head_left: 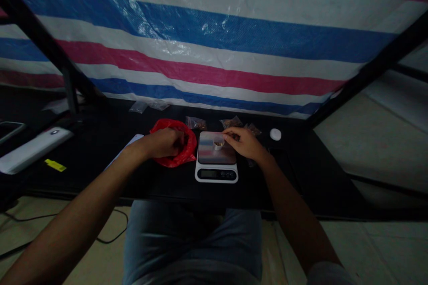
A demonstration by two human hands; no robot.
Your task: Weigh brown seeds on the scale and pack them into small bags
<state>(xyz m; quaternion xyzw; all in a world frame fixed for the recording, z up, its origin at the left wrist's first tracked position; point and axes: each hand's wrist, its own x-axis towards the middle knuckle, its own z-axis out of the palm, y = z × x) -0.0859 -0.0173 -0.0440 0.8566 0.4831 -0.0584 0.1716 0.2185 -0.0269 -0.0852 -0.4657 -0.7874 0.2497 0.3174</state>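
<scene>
My left hand [163, 143] reaches into the mouth of a red plastic bag [190, 149], and its fingers are hidden from the knuckles on. My right hand [242, 143] hangs over a digital kitchen scale [216, 174], its fingertips right by a small white cup [218, 143] on the scale's platform. The cup holds some small brown pieces. Whether my right fingers pinch anything is too small to tell.
Several small clear bags with brown contents [231, 122] lie behind the scale on the black table [83, 178]. A white round object [275, 134] lies to the right; a white device [33, 150] and a yellow tag [55, 165] lie to the left. A striped tarpaulin [214, 40] hangs behind.
</scene>
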